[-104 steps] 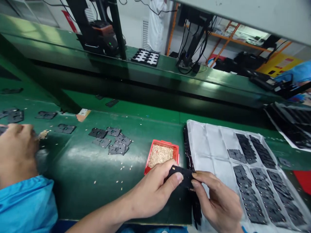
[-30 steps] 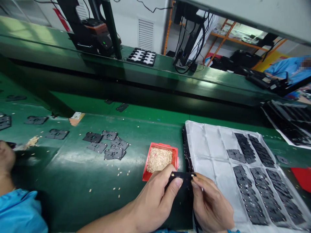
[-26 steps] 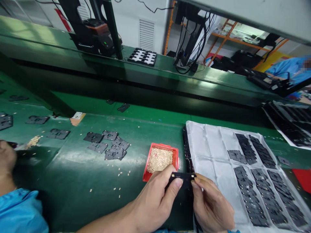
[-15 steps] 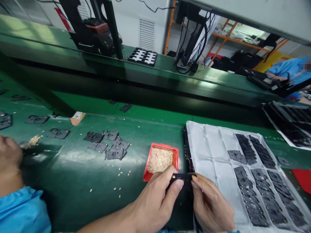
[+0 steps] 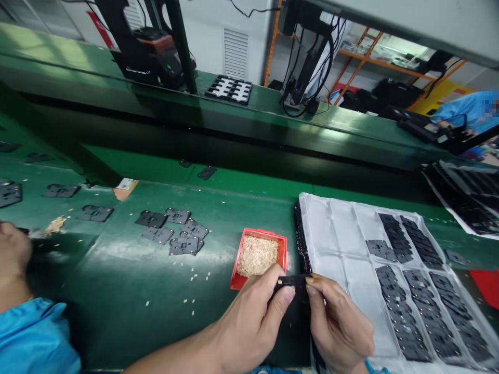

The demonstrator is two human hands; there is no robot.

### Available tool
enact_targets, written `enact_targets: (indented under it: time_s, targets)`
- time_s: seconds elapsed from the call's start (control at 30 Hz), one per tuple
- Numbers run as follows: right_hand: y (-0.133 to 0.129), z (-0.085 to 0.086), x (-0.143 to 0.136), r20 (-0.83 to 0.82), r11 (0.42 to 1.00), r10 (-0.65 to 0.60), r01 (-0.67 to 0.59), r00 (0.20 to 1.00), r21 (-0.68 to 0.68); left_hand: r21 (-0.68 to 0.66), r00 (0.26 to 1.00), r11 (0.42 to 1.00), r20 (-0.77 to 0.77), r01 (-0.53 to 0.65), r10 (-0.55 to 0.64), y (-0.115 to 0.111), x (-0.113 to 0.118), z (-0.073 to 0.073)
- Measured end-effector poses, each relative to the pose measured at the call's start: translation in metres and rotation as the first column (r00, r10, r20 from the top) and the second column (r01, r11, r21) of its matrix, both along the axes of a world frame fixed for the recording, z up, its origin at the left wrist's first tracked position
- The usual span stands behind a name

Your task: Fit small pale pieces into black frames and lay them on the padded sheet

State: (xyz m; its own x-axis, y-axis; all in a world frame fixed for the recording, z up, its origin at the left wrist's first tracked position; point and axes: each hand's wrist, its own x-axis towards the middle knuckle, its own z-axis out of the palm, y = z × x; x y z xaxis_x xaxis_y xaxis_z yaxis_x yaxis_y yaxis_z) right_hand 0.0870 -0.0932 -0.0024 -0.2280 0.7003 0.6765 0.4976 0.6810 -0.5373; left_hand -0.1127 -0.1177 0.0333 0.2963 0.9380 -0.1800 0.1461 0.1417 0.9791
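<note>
A thin black plastic plate [image 5: 292, 281] is held edge-on between my two hands, in front of the red box. My left hand [image 5: 257, 311] is closed on its left end, thumb below and forefinger above, beside a small gold-coloured spot on the edge. At the other end, my right hand [image 5: 337, 317] pinches the plate's corner; whether a tiny piece sits under those fingertips I cannot tell. Just behind my left hand stands the red box [image 5: 235, 275], full of tiny tan pieces [image 5: 257, 254]. Several similar black plates [image 5: 183, 245] lie in a loose cluster to its left.
To the right, a white compartmented tray [image 5: 329, 228] holds rows of black plates [image 5: 405, 311]. Another person's hand [image 5: 13, 252] is at the left edge, near a small heap of tan pieces [image 5: 55, 225]. A green ledge [image 5: 241, 122] runs behind the green table [image 5: 125, 270].
My hands stay closed on the plate, with only a slight shift of the right fingers. The other person's hand at the left has moved a little, and a dark piece now shows by it.
</note>
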Motion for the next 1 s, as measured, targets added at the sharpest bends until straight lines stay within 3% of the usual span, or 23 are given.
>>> enact_targets:
  time_s: [0.3,0.63,0.77,1.0]
  targets:
    - [-0.001,0.01,0.0,-0.042,0.98,0.007,-0.015,0.999,-0.199,-0.019,0.998,1.0,0.066,0.004,-0.002,0.003,0.002,0.001]
    - [-0.002,0.016,0.002,-0.128,0.946,0.067,-0.104,0.99,-0.308,-0.059,0.991,0.998,0.133,-0.02,0.027,0.008,0.001,0.003]
    - [-0.004,0.011,0.005,-0.131,0.955,0.056,-0.091,0.99,-0.283,-0.044,0.995,0.999,0.096,-0.009,0.013,0.007,0.001,0.003]
    - [-0.004,0.003,0.007,-0.087,0.997,-0.013,0.007,0.996,-0.075,-0.001,0.999,1.0,0.044,-0.018,0.018,0.005,0.002,0.005]
